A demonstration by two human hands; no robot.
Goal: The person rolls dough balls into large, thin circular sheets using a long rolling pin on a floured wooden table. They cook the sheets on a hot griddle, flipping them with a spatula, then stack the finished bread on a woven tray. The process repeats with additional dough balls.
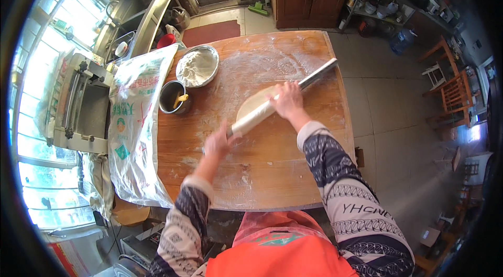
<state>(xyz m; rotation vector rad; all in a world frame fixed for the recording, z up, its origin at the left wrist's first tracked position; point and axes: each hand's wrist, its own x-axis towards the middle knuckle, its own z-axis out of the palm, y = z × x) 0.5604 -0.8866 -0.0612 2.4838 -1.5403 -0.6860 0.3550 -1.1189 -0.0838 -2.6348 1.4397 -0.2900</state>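
A long rolling pin [318,73] lies diagonally over the floured wooden table [251,182], with dough wrapped around its middle. A flat rounded part of the dough sheet [253,103] spreads on the table behind the pin. My right hand [289,100] rests on the wrapped dough near the pin's upper part, its fingers bent over it. My left hand [220,141], blurred, is at the pin's lower left end; how its fingers lie there cannot be made out.
Left of the dough stand a bowl of flour [197,66] and a metal pot [175,98] with a yellow-handled utensil. A printed plastic sack [137,131] covers the table's left edge. Beyond it is a roller machine [84,100]. Wooden chairs [458,92] stand at right.
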